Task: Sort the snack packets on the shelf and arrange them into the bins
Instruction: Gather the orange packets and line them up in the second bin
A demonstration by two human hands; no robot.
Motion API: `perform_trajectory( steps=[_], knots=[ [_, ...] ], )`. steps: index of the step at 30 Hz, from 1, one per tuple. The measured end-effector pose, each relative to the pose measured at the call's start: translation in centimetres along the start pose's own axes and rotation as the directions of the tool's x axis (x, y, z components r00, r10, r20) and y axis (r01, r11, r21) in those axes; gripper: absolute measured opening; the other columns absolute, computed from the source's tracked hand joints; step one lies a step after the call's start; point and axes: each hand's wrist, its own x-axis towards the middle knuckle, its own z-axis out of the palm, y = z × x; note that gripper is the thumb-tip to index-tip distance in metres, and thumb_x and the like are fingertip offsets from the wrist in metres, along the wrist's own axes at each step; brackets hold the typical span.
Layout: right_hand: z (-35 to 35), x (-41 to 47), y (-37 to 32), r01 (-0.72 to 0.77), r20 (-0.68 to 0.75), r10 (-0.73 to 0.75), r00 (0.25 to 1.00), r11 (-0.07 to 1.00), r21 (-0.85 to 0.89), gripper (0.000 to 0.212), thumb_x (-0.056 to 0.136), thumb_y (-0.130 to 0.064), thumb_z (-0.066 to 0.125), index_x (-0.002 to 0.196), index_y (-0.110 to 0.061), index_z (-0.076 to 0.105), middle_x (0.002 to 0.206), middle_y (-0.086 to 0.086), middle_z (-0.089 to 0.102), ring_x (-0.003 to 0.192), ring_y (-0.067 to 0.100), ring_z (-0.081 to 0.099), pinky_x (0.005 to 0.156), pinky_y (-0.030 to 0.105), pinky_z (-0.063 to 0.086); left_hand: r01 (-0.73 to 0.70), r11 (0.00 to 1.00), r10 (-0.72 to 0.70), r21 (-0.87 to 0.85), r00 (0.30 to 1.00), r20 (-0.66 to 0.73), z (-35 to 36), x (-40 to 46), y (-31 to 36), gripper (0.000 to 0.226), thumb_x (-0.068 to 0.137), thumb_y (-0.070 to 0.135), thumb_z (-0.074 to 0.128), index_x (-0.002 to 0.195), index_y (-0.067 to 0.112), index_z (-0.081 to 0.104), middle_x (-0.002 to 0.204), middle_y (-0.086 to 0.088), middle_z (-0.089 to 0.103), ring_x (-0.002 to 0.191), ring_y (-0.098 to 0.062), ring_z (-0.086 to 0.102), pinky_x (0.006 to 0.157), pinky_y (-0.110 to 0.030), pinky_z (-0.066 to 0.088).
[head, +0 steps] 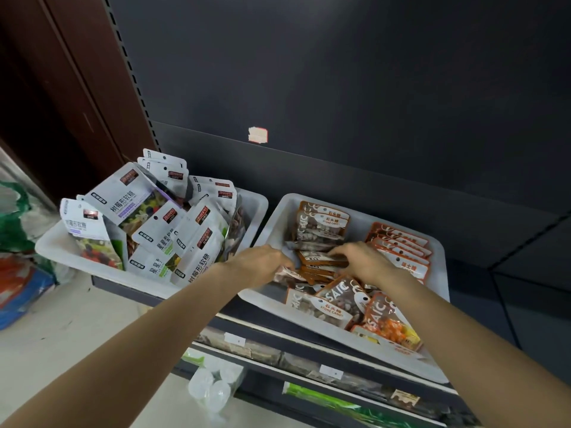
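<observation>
Two white bins stand side by side on a dark shelf. The left bin (52,242) is heaped with white gummy-candy packets (160,230). The right bin (279,211) holds brown and orange stone-candy packets (321,227), some upright in rows, some lying loose at the front. Both my hands reach into the right bin. My left hand (262,262) pinches the left end of a stack of brown packets (318,267). My right hand (361,261) grips the same stack from the right, fingers curled over its top.
A row of orange packets (401,248) stands at the right bin's back right. Lower shelves (309,359) carry price tags and dark goods. A bag of clear plastic cups (213,387) hangs below. Coloured sacks (18,273) lie on the floor at left.
</observation>
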Motion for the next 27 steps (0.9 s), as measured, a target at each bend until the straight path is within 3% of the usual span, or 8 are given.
perform_trajectory(
  steps=[4, 7, 11, 15, 17, 20, 23, 27],
  knots=[
    [0.0, 0.0, -0.6, 0.04, -0.018, -0.038, 0.999, 0.994, 0.103, 0.073, 0.079, -0.041, 0.071, 0.143, -0.033, 0.035, 0.138, -0.001, 0.05, 0.122, 0.019, 0.051, 0.096, 0.032, 0.044, 0.018, 1.0, -0.018, 0.0, 1.0, -0.009, 0.1, -0.2, 0.1, 0.047, 0.093, -0.001, 0.04, 0.129, 0.026, 0.054, 0.114, -0.007, 0.059, 0.108, -0.022, 0.05, 0.077, -0.03, 0.038],
    [0.3, 0.2, -0.7, 0.051, -0.004, -0.051, 0.999, 0.996, 0.071, 0.083, 0.077, -0.037, 0.074, 0.145, -0.036, 0.027, 0.142, 0.002, 0.047, 0.125, 0.023, 0.048, 0.102, 0.038, 0.043, 0.012, 1.0, -0.012, -0.001, 1.0, -0.006, 0.4, -0.5, -0.1, 0.047, 0.095, 0.001, 0.041, 0.133, 0.028, 0.052, 0.122, -0.007, 0.058, 0.117, -0.022, 0.048, 0.089, -0.032, 0.04],
    [0.3, 0.4, -0.9, 0.051, -0.054, -0.056, 0.997, 0.994, -0.101, 0.066, 0.087, -0.03, 0.063, 0.144, -0.037, 0.03, 0.136, 0.005, 0.051, 0.118, 0.025, 0.052, 0.091, 0.036, 0.046, 0.007, 1.0, -0.007, 0.017, 1.0, 0.024, 0.8, -0.7, -0.2, 0.049, 0.093, -0.002, 0.041, 0.132, 0.026, 0.052, 0.12, -0.008, 0.061, 0.115, -0.023, 0.05, 0.087, -0.031, 0.041],
    [0.4, 0.8, -0.2, -0.055, -0.323, -0.008, 0.947, 0.981, -0.184, 0.046, 0.096, -0.027, 0.049, 0.14, -0.033, 0.037, 0.124, 0.007, 0.059, 0.106, 0.023, 0.06, 0.082, 0.037, 0.053, 0.02, 0.999, -0.022, 0.037, 0.999, 0.041, 0.6, -0.7, 0.1, 0.052, 0.094, -0.001, 0.043, 0.138, 0.028, 0.046, 0.126, -0.005, 0.058, 0.119, -0.02, 0.047, 0.089, -0.029, 0.039],
    [0.2, 1.2, 0.3, -0.102, -0.4, 0.033, 0.916, 0.983, -0.153, 0.042, 0.098, -0.03, 0.046, 0.139, -0.032, 0.039, 0.115, 0.007, 0.063, 0.097, 0.024, 0.063, 0.078, 0.038, 0.054, 0.033, 0.999, -0.034, 0.026, 0.999, 0.036, 0.5, -0.8, 0.0, 0.045, 0.095, 0.006, 0.046, 0.135, 0.027, 0.049, 0.123, -0.006, 0.059, 0.118, -0.021, 0.048, 0.085, -0.03, 0.039],
    [-0.1, 1.9, 0.5, -0.135, -0.362, 0.098, 0.927, 0.988, -0.078, 0.03, 0.097, -0.035, 0.048, 0.125, -0.028, 0.055, 0.11, 0.006, 0.065, 0.098, 0.025, 0.062, 0.08, 0.036, 0.052, 0.081, 0.996, -0.079, 0.039, 0.996, -0.036, 0.3, -0.4, 0.3, 0.035, 0.093, 0.009, 0.049, 0.125, 0.023, 0.054, 0.115, -0.009, 0.061, 0.111, -0.027, 0.054, 0.081, -0.033, 0.042],
    [0.1, 2.0, 0.8, -0.158, -0.367, 0.154, 0.917, 0.987, 0.018, 0.026, 0.094, -0.038, 0.051, 0.115, -0.027, 0.063, 0.108, 0.002, 0.067, 0.096, 0.022, 0.062, 0.079, 0.037, 0.052, 0.112, 0.993, -0.108, 0.026, 0.984, -0.14, 0.0, 1.0, 1.2, 0.029, 0.094, 0.019, 0.049, 0.122, 0.024, 0.054, 0.115, -0.008, 0.061, 0.109, -0.028, 0.057, 0.087, -0.035, 0.045],
    [-0.4, 2.1, 1.1, -0.097, -0.376, 0.183, 0.908, 0.967, 0.236, 0.026, 0.092, -0.037, 0.057, 0.112, -0.024, 0.067, 0.11, -0.002, 0.067, 0.099, 0.019, 0.062, 0.078, 0.032, 0.049, 0.09, 0.996, -0.087, 0.006, 0.974, -0.209, 0.5, 4.5, 2.9, 0.04, 0.094, 0.009, 0.052, 0.13, 0.027, 0.051, 0.117, -0.008, 0.06, 0.108, -0.027, 0.058, 0.092, -0.04, 0.048]
  ],
)
